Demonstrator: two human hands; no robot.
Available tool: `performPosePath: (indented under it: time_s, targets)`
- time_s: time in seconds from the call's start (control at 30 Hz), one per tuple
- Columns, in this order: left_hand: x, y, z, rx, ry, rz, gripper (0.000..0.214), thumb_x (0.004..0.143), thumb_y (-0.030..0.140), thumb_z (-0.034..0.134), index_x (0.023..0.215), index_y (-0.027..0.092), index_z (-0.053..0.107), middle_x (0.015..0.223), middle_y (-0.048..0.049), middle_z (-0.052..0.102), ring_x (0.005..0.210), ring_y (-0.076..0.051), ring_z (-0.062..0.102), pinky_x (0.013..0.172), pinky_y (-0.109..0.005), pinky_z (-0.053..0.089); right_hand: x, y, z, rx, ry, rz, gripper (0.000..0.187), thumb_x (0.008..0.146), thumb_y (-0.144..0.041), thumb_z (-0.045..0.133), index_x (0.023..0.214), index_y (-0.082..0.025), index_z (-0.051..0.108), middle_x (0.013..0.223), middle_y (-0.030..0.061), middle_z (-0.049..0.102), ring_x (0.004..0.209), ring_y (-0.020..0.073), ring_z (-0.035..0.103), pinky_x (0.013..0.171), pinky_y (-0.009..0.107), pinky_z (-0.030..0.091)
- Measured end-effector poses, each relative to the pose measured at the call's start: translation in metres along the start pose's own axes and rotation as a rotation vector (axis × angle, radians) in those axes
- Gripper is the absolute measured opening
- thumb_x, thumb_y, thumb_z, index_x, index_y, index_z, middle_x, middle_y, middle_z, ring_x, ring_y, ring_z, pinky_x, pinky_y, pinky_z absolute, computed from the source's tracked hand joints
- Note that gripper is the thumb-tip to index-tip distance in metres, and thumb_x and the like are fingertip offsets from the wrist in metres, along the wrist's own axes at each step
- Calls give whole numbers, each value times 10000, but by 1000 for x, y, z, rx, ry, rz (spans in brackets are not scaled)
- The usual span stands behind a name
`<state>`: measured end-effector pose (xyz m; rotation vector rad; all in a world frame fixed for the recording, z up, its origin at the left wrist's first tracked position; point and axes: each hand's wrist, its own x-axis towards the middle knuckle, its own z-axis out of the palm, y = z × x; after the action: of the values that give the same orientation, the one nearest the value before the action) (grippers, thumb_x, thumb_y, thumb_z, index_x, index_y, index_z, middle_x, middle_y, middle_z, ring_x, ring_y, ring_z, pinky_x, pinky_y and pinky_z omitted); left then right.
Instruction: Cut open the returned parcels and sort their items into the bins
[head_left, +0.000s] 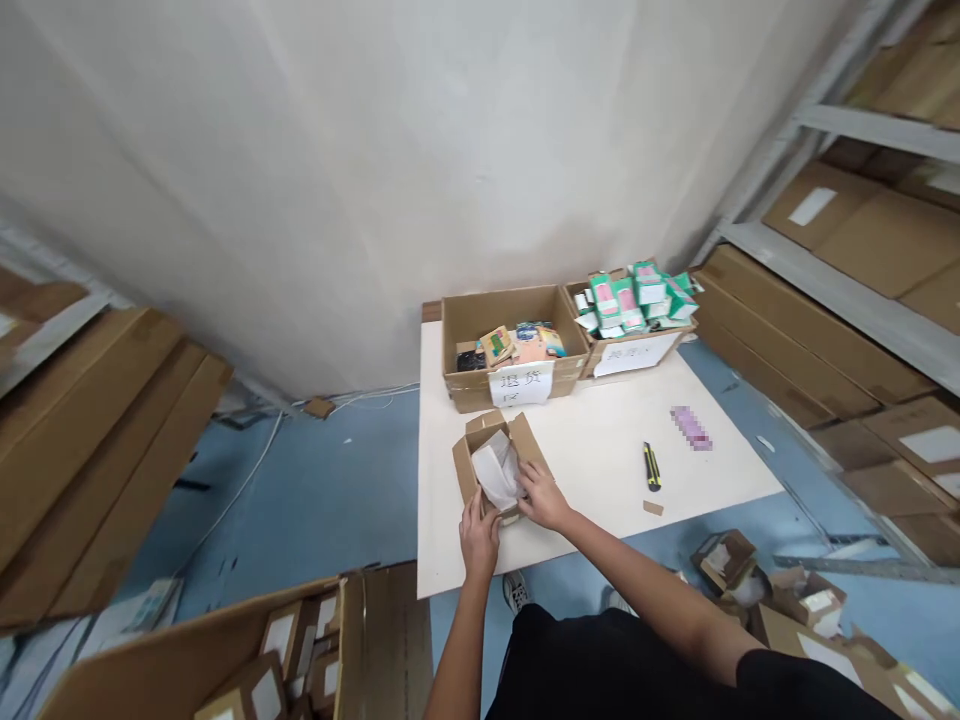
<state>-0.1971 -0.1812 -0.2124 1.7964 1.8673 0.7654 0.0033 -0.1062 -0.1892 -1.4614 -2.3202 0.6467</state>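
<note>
A small cardboard box (466,468) sits on the white table with its flaps folded outward. Inside it lies a package in white, slightly see-through wrapping (495,470). My left hand (480,538) grips the near left edge of this box, fingertips at its rim. My right hand (546,498) reaches in over the right side, with its bent fingers closed on the edge of the white wrapping. What the wrapping contains cannot be made out. To the right lie a black and yellow box cutter (652,467) and a small cardboard scrap (653,508).
Behind stand a large open carton of packets (465,390) and a carton of green and white boxes (637,355), both with handwritten labels. A blurred pink item (691,428) lies on the table (585,535). Cartons fill the right shelves (817,250); a big carton (187,625) stands lower left.
</note>
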Motion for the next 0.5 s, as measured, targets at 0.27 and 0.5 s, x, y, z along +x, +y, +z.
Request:
performPosePath:
  time_s: [0.27,0.5]
  targets:
    - [38,136,70,-21,-117,438,255,952,239,623,1068,360,815,1650,18,472,1507,-334,415,1236,-542,377,-133,104,-85,-54,373,307,235,879,-129,755,1083,-237,800,1674,103,430,1566,356,349,1207,555,411]
    - [19,348,219,-16,-506,798,211,983,296,634,1077,336,819,1692,-23,413,1538,-389,350,1236,-605,301,-333,209,-163,-132,744,743,163,951,-181,710,1066,-250,803,1652,106,460,1564,340,338,1152,549,437]
